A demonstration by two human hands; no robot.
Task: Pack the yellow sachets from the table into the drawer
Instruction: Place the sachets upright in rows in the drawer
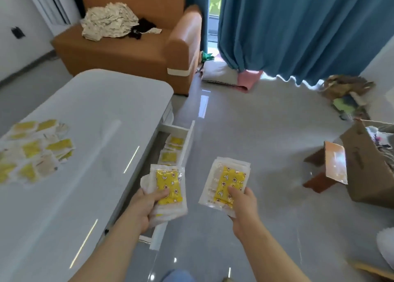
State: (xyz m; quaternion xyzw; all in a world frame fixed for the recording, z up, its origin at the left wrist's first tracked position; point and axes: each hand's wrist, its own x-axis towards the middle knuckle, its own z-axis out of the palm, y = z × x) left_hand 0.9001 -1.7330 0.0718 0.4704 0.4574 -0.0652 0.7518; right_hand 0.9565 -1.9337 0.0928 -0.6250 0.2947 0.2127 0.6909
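The white counter (89, 115) fills the left of the view, and a loose pile of yellow sachets (36, 151) lies on its far left side, well apart from the hands. Below the counter's right edge the drawer (187, 145) stands pulled out, with a few sachets (172, 149) already lying flat at its far end. The left hand (147, 207) is clamped on a small stack of sachets (168, 188) held just above the drawer's near end; the right hand (243, 205) grips a second stack (226, 183) out over the bare floor, beside the drawer. To pack well, each stack would best go down flat and squared up next to those already inside, left stack first since it is nearest, then the right one brought across over the drawer wall. Nothing blocks the opening. An orange sofa (136, 51), blue curtains (298, 26) and a cardboard box (366, 171) sit well clear.
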